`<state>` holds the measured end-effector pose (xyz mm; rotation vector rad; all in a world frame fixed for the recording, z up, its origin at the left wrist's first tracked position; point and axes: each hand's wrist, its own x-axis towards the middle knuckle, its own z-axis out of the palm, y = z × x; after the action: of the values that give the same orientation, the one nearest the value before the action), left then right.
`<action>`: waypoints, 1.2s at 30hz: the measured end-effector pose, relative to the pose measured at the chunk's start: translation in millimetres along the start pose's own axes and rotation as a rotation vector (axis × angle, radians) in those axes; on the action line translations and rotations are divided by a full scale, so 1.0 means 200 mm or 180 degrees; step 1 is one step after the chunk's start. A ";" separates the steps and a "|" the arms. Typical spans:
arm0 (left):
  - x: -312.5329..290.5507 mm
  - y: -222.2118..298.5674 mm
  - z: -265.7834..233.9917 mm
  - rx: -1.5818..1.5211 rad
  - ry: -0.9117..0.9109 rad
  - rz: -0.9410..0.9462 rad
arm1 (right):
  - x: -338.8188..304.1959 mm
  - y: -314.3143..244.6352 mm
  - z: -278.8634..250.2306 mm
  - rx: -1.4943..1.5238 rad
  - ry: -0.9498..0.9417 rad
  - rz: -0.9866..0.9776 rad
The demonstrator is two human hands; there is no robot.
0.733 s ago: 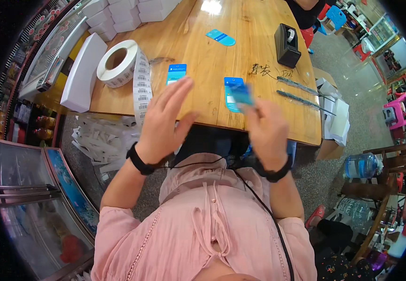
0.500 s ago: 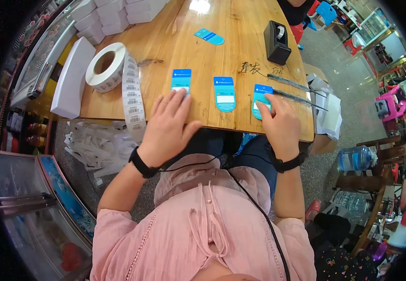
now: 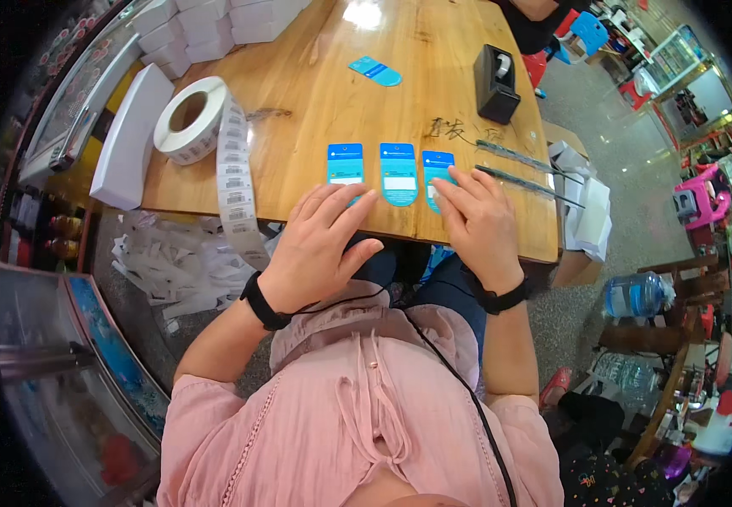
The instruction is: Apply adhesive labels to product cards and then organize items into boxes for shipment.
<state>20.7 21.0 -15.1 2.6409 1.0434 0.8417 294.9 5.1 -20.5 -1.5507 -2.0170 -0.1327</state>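
Observation:
Three blue-and-teal hang tags lie in a row near the table's front edge. The fingertips of my left hand (image 3: 319,241) rest flat on the lower end of the left tag (image 3: 345,162). Beside it, the middle tag (image 3: 398,175) is untouched, with a white blank panel across it and a rounded bottom. My right hand (image 3: 480,220) lays its fingers over the right tag (image 3: 439,160), hiding part of it. Both hands have their fingers stretched out. Farther up the table lies another such tag (image 3: 375,71), turned at an angle.
A roll of barcode labels (image 3: 187,120) stands at left, its strip hanging over the edge of the wooden table (image 3: 298,101). Beyond are stacked white boxes (image 3: 205,21). A black tape dispenser (image 3: 498,83) and two dark thin rods (image 3: 527,188) lie to the right.
My left hand has slid its tag to the right and my right hand has slid its tag to the left. The three tags now sit closer together.

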 end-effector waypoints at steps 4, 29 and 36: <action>-0.17 -0.08 -0.15 -0.0180 0.0867 -0.0351 | -0.02 0.05 0.02 0.0198 0.0315 0.0048; -0.67 -0.15 -0.15 -0.1131 0.0526 -0.1550 | 0.02 -0.75 0.46 0.1793 0.0052 -0.1838; -0.56 -0.06 -0.25 0.0004 0.1505 -0.1361 | 0.02 -0.67 0.31 0.1664 0.0611 -0.1765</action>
<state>-80.9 -47.5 -26.3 2.1270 1.6347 1.3785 148.9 -8.1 -33.9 -0.6208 -2.0577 0.0324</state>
